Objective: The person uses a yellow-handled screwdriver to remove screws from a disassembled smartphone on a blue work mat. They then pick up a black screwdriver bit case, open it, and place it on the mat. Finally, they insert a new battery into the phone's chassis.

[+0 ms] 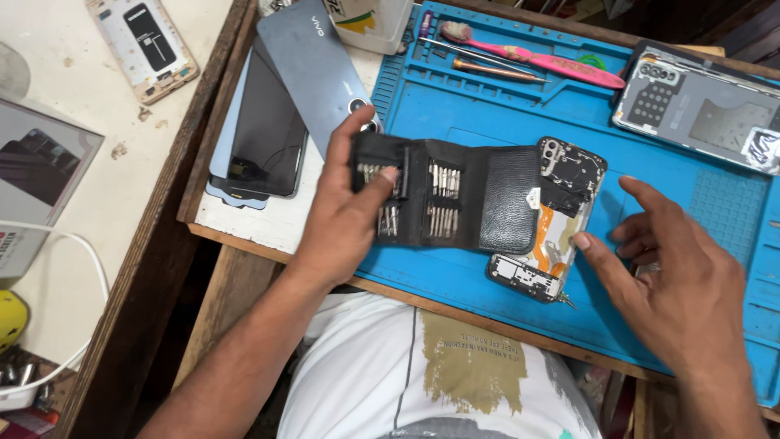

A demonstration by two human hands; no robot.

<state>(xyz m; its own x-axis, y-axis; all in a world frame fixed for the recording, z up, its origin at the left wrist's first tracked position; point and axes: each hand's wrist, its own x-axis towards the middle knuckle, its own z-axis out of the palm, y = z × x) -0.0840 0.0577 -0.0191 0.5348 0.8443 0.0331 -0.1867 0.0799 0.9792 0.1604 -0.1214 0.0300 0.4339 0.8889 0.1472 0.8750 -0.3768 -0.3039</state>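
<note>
A dark phone screen point(268, 130) lies face up at the left of the blue mat, black and glossy, on a pale blue cover. A white container point(370, 23) with a yellow and black label stands at the top edge. At the far left lies a flat grey box point(36, 162) with a dark picture on it.
</note>
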